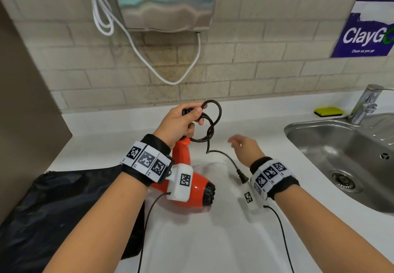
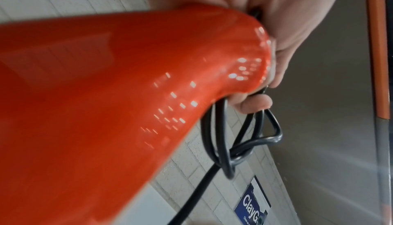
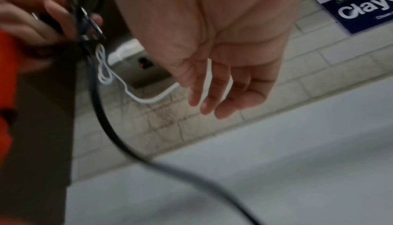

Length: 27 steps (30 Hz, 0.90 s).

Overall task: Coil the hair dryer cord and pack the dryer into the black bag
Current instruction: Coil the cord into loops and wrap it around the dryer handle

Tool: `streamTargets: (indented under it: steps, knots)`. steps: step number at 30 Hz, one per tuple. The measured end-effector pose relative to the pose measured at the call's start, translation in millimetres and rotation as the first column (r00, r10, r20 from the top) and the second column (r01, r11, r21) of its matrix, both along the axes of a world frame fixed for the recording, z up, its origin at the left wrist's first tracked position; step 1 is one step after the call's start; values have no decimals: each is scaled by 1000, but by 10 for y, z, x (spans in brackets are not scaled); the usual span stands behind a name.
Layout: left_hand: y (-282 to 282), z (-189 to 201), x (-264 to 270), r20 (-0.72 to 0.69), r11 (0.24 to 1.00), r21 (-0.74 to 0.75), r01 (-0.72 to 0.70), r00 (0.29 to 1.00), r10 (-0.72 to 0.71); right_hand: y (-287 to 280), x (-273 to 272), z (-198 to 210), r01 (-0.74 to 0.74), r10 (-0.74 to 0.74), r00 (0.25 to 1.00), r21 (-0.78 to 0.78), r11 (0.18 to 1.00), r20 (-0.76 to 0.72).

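Note:
My left hand (image 1: 181, 121) grips the end of the orange hair dryer's handle (image 1: 181, 151) together with a few loops of its black cord (image 1: 213, 115). The dryer body (image 1: 198, 189) hangs low over the white counter, nozzle pointing right. From the loops the cord trails down to its plug (image 1: 242, 175) on the counter. My right hand (image 1: 241, 147) hovers open just right of the cord, holding nothing. In the left wrist view the orange dryer (image 2: 106, 102) fills the frame, with the cord loops (image 2: 238, 144) under my fingers (image 2: 253, 104). The black bag (image 1: 64, 204) lies flat at the left.
A steel sink (image 1: 345, 155) with a faucet (image 1: 365, 102) sits at the right, a yellow sponge (image 1: 329, 111) behind it. A metal hand dryer (image 1: 164, 1) with a white cable (image 1: 136, 48) hangs on the tiled wall. A blue sign (image 1: 366, 31) is at the far right.

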<state>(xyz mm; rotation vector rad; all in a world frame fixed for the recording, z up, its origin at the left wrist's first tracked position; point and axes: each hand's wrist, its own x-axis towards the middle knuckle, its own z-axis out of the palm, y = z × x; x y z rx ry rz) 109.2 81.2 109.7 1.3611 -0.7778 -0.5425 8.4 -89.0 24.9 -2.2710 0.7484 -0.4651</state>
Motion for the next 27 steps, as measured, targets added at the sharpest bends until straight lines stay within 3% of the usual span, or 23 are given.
streamTargets:
  steps: [2, 4, 7, 13, 27]
  knots:
    - [-15, 4, -18, 16, 1000, 13, 2, 1000, -3, 153, 29, 273, -52, 43, 969, 31, 998, 241]
    - [-42, 7, -30, 18, 1000, 20, 4, 1000, -4, 312, 43, 545, -130, 65, 891, 114, 985, 450]
    - [-70, 13, -40, 30, 999, 33, 1, 1000, -2, 449, 68, 814, -228, 98, 799, 148, 962, 594]
    - [-50, 23, -33, 27, 999, 47, -1, 1000, -1, 517, 54, 775, -356, 176, 776, 190, 915, 605]
    - [-56, 33, -72, 115, 995, 97, 32, 992, -43, 630, 65, 649, -328, 153, 705, 127, 936, 693]
